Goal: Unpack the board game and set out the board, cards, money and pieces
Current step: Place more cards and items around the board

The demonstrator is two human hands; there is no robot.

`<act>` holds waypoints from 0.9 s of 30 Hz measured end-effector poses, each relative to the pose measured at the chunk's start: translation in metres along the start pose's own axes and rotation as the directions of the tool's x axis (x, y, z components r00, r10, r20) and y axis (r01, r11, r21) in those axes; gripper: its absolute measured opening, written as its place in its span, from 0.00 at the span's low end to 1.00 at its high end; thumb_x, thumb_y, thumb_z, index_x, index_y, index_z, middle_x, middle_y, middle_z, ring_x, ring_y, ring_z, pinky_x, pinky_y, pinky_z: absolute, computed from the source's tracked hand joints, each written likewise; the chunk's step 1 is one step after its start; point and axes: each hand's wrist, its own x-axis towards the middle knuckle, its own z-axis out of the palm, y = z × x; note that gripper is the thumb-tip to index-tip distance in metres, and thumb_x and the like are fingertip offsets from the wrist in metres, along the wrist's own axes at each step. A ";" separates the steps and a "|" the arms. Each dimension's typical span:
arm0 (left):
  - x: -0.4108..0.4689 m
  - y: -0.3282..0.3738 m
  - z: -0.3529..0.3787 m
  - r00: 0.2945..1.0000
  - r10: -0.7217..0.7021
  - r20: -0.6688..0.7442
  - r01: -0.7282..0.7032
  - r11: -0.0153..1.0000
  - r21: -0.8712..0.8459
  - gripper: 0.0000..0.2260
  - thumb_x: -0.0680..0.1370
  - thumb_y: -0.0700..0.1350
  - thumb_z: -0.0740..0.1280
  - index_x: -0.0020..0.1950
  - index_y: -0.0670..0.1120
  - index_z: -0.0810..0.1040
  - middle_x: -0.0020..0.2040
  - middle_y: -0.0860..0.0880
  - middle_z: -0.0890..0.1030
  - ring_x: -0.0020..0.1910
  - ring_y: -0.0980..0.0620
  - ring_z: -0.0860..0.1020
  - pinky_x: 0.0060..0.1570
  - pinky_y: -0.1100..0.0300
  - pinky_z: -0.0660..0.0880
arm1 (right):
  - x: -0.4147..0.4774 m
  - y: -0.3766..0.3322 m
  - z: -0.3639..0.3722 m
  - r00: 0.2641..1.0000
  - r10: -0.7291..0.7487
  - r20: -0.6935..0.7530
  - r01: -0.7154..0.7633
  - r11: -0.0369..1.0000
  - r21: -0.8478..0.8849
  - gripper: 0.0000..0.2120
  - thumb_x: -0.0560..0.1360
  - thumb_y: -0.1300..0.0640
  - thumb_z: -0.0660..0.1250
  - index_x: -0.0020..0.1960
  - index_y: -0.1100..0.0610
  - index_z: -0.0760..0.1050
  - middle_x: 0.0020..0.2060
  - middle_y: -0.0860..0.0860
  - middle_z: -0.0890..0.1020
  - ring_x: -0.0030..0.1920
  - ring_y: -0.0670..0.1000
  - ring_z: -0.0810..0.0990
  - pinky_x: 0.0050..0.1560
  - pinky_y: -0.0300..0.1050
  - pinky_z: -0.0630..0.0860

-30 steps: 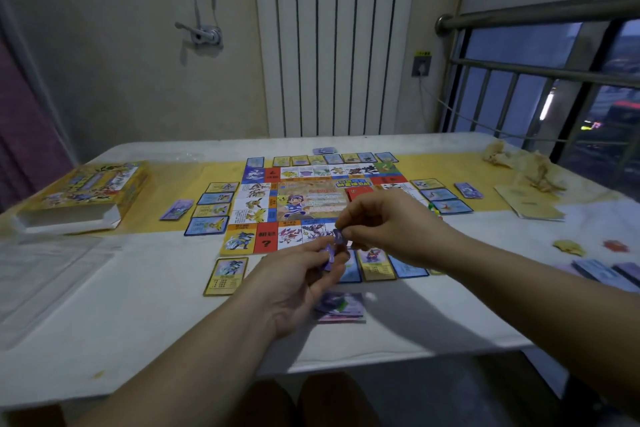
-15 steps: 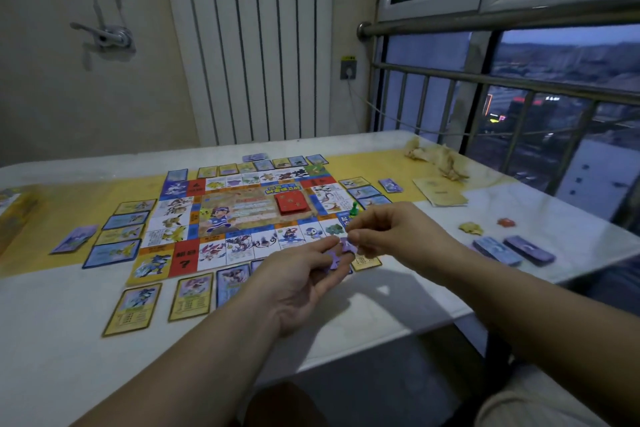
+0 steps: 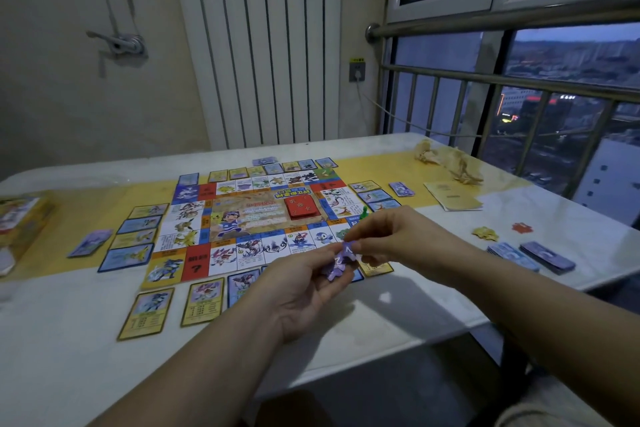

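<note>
Pinching the purple piece [image 3: 341, 258] as before, left hand [image 3: 304, 291] and right hand [image 3: 394, 239] keep their grip unmoved.

Both hands, left [image 3: 304, 291] and right [image 3: 391, 239], pinch small purple pieces [image 3: 341, 258] just in front of the board [image 3: 249, 218] on the desk [image 3: 69, 340].

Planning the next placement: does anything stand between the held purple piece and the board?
Nothing visible does. The left hand and right hand pinch the purple piece just over the board's near edge; flat cards lie beneath, and a green piece stands beyond the right hand.
</note>
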 end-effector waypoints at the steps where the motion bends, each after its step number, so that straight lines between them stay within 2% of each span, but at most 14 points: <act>1: 0.000 0.000 -0.001 1.000 -0.001 -0.002 0.001 1.000 -0.002 0.05 0.77 0.34 0.63 0.47 0.31 0.76 0.43 0.37 0.80 0.45 0.43 0.80 0.39 0.50 0.81 | 0.001 -0.001 0.002 1.000 -0.025 0.007 0.025 0.998 -0.052 0.05 0.73 0.61 0.71 0.47 0.53 0.82 0.39 0.49 0.85 0.38 0.45 0.81 0.41 0.36 0.77; 4: 0.000 0.000 -0.003 1.000 0.017 -0.012 -0.017 1.000 -0.002 0.05 0.78 0.32 0.61 0.47 0.31 0.76 0.40 0.38 0.80 0.43 0.44 0.79 0.39 0.51 0.81 | 0.002 -0.005 0.011 0.991 -0.133 0.026 0.135 0.952 -0.275 0.06 0.73 0.59 0.71 0.50 0.54 0.83 0.37 0.45 0.83 0.36 0.36 0.79 0.37 0.28 0.73; 7: 0.001 -0.001 -0.005 0.999 0.041 0.001 -0.041 0.998 0.039 0.10 0.79 0.30 0.56 0.50 0.34 0.77 0.43 0.40 0.80 0.43 0.48 0.78 0.50 0.53 0.75 | 0.003 -0.009 0.017 0.974 -0.219 0.050 0.219 0.871 -0.440 0.08 0.73 0.55 0.71 0.52 0.52 0.83 0.35 0.40 0.77 0.33 0.31 0.72 0.33 0.25 0.67; 11: 0.005 0.007 -0.005 0.998 0.067 -0.007 -0.067 0.997 0.049 0.11 0.78 0.29 0.57 0.55 0.36 0.77 0.45 0.41 0.80 0.42 0.49 0.79 0.38 0.57 0.78 | 0.003 -0.017 0.010 0.975 -0.220 0.043 0.216 0.874 -0.435 0.11 0.74 0.51 0.69 0.56 0.49 0.81 0.36 0.38 0.74 0.33 0.29 0.71 0.34 0.24 0.66; 14: 0.005 0.014 0.006 0.998 0.054 0.041 -0.057 0.995 0.084 0.12 0.79 0.29 0.56 0.55 0.35 0.78 0.39 0.43 0.81 0.39 0.51 0.79 0.35 0.62 0.79 | 0.003 -0.021 0.006 0.968 -0.241 0.067 0.240 0.817 -0.524 0.13 0.75 0.50 0.68 0.59 0.49 0.80 0.34 0.38 0.73 0.33 0.37 0.72 0.33 0.28 0.67; 16: 0.005 0.020 0.018 0.996 0.037 0.083 -0.043 0.996 0.079 0.13 0.79 0.28 0.53 0.49 0.33 0.78 0.37 0.41 0.80 0.38 0.50 0.79 0.32 0.63 0.80 | 0.004 -0.024 0.003 0.957 -0.283 0.065 0.266 0.763 -0.588 0.11 0.76 0.53 0.68 0.58 0.49 0.81 0.38 0.41 0.77 0.38 0.41 0.73 0.35 0.32 0.67; 18: 0.005 0.032 0.029 0.993 0.013 0.120 -0.018 0.999 0.041 0.14 0.79 0.29 0.50 0.46 0.31 0.75 0.40 0.38 0.79 0.40 0.47 0.78 0.37 0.61 0.79 | 0.007 -0.027 -0.003 0.946 -0.324 0.029 0.270 0.734 -0.623 0.10 0.75 0.56 0.68 0.56 0.51 0.82 0.45 0.49 0.80 0.44 0.48 0.75 0.43 0.42 0.71; 20: 0.005 0.045 0.039 0.989 0.005 0.151 -0.011 0.999 0.038 0.13 0.79 0.31 0.50 0.46 0.30 0.73 0.42 0.37 0.77 0.41 0.46 0.76 0.44 0.58 0.76 | 0.010 -0.031 -0.009 0.916 -0.399 -0.039 0.289 0.725 -0.625 0.10 0.73 0.57 0.70 0.54 0.50 0.83 0.46 0.51 0.81 0.47 0.51 0.75 0.47 0.46 0.72; 22: 0.002 0.060 0.045 0.985 0.040 0.169 -0.054 0.995 0.078 0.12 0.79 0.32 0.50 0.46 0.31 0.72 0.42 0.37 0.76 0.41 0.46 0.76 0.46 0.56 0.75 | 0.014 -0.038 -0.014 0.878 -0.467 -0.101 0.309 0.716 -0.626 0.10 0.72 0.56 0.71 0.53 0.48 0.82 0.44 0.48 0.82 0.48 0.50 0.75 0.46 0.43 0.71; 24: -0.005 0.071 0.048 0.981 0.074 0.177 -0.097 0.987 0.125 0.11 0.78 0.33 0.51 0.44 0.32 0.72 0.42 0.36 0.77 0.41 0.45 0.77 0.46 0.53 0.76 | 0.017 -0.047 -0.015 0.857 -0.503 -0.112 0.334 0.709 -0.621 0.11 0.73 0.58 0.70 0.54 0.50 0.82 0.42 0.45 0.83 0.43 0.43 0.77 0.41 0.29 0.69; 27: -0.012 0.080 0.046 0.978 0.100 0.183 -0.127 0.982 0.141 0.13 0.77 0.32 0.51 0.39 0.31 0.73 0.40 0.35 0.78 0.44 0.43 0.78 0.51 0.50 0.75 | 0.019 -0.058 -0.012 0.843 -0.531 -0.087 0.393 0.719 -0.573 0.11 0.72 0.61 0.70 0.53 0.53 0.82 0.41 0.46 0.84 0.38 0.38 0.78 0.39 0.23 0.70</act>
